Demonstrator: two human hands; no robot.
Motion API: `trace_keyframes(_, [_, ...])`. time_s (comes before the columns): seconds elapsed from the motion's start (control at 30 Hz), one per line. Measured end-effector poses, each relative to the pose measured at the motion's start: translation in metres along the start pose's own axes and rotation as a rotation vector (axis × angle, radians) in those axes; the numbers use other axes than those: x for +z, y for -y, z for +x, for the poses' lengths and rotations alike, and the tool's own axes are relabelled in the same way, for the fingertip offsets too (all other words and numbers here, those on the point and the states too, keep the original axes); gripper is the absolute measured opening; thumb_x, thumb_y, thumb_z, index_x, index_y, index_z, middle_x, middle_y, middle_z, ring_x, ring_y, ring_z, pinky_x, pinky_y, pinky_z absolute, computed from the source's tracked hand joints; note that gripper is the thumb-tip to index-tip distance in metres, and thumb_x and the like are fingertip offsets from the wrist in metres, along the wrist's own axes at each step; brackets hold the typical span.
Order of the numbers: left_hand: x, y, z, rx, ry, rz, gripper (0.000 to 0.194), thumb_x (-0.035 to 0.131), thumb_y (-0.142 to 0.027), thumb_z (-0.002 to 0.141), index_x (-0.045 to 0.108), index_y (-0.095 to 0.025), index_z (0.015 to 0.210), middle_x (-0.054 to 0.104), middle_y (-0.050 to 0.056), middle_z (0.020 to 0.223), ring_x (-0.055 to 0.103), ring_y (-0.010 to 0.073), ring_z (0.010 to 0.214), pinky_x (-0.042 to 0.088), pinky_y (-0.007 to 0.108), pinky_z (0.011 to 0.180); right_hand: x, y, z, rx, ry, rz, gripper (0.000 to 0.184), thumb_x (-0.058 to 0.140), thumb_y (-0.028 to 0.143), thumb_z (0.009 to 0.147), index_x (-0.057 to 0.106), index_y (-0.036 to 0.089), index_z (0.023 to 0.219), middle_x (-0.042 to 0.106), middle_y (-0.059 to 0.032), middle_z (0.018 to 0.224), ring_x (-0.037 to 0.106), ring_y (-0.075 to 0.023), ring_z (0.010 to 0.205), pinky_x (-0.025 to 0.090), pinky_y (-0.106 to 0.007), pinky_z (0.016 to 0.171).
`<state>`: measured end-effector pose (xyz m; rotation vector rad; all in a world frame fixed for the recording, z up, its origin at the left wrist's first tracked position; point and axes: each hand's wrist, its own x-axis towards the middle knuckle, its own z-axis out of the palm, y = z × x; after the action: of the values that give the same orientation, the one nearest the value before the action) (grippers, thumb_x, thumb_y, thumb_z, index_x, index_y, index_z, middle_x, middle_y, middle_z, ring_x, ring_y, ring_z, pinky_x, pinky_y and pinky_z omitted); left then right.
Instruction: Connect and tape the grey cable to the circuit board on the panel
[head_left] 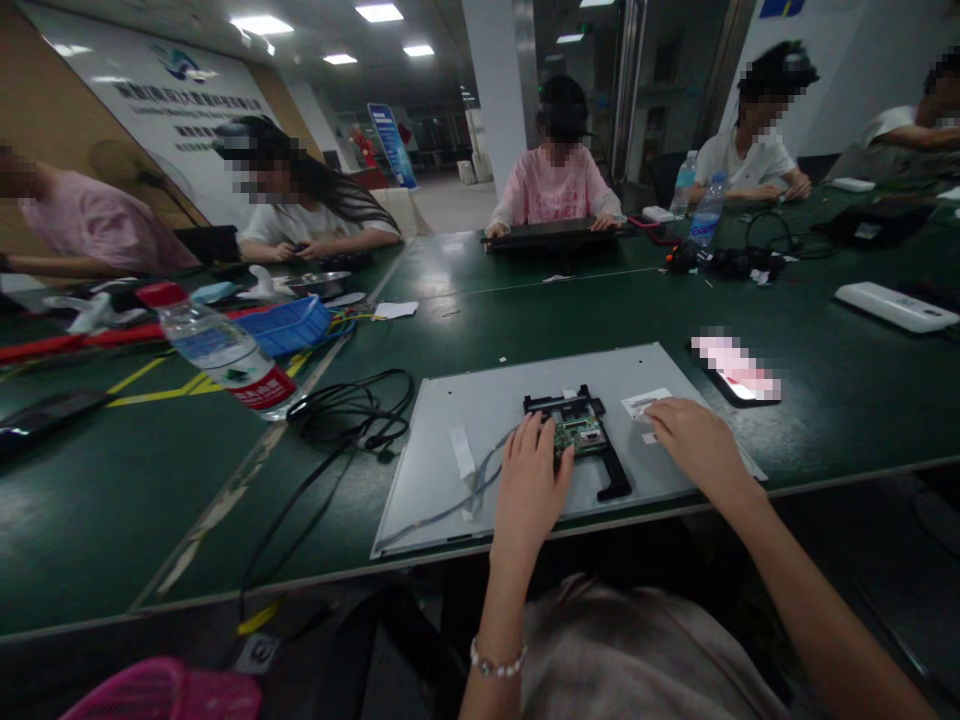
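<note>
A glossy green bench [420, 300] fills the lit room; both hands [532, 470], loosely open, touch a smooth grey metal panel [465, 410], grip unclear.

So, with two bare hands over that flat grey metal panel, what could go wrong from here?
The left hand touches the black plastic frame around the green circuit board, so pressing hard might strain the board. The thin grey cable trails out near that hand and could snag if it moves. The flat grey metal panel lies along the near edge of the dark green table; a tug might tip it off.
</note>
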<state>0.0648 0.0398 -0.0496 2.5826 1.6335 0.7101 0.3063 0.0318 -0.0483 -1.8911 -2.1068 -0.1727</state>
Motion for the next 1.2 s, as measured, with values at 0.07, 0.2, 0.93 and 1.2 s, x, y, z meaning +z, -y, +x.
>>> trace_keyframes(0.07, [0.001,0.000,0.000,0.000,0.003,0.003,0.039,0.041,-0.033,0.095,0.047,-0.015,0.129,0.048,0.014,0.140,0.040,0.0258,0.135,0.033,0.046,0.112,-0.001,0.000,0.000,0.021,-0.003,0.008,0.026,0.043,0.020,0.093,0.067,0.019,0.102,0.070,-0.0073,0.105,0.064,-0.0216,0.095,0.046,-0.031,0.079])
trace_keyframes(0.2, [0.001,0.001,0.000,-0.001,0.010,0.003,0.039,0.042,-0.032,0.095,0.046,-0.015,0.130,0.048,0.014,0.140,0.039,0.0262,0.136,0.034,0.045,0.112,-0.004,0.006,0.002,0.027,0.020,-0.034,0.024,0.050,0.033,0.092,0.067,0.019,0.102,0.070,-0.0091,0.104,0.063,-0.0241,0.094,0.047,-0.032,0.074])
trace_keyframes(0.93, [-0.001,-0.001,0.001,-0.001,0.008,-0.006,0.038,0.042,-0.032,0.095,0.048,-0.015,0.128,0.050,0.014,0.139,0.041,0.0264,0.134,0.034,0.046,0.111,0.021,0.031,-0.008,-0.120,-0.273,0.354,0.022,0.050,0.024,0.093,0.071,0.020,0.094,0.071,-0.0066,0.099,0.063,-0.0228,0.095,0.050,-0.039,0.089])
trace_keyframes(1.2, [-0.002,-0.003,0.001,-0.002,0.004,-0.002,0.037,0.042,-0.031,0.095,0.049,-0.014,0.128,0.050,0.014,0.139,0.041,0.0266,0.134,0.034,0.046,0.111,0.020,0.037,-0.007,-0.129,-0.157,0.429,0.022,0.049,0.021,0.093,0.070,0.019,0.099,0.071,-0.0073,0.100,0.066,-0.0215,0.091,0.052,-0.036,0.086])
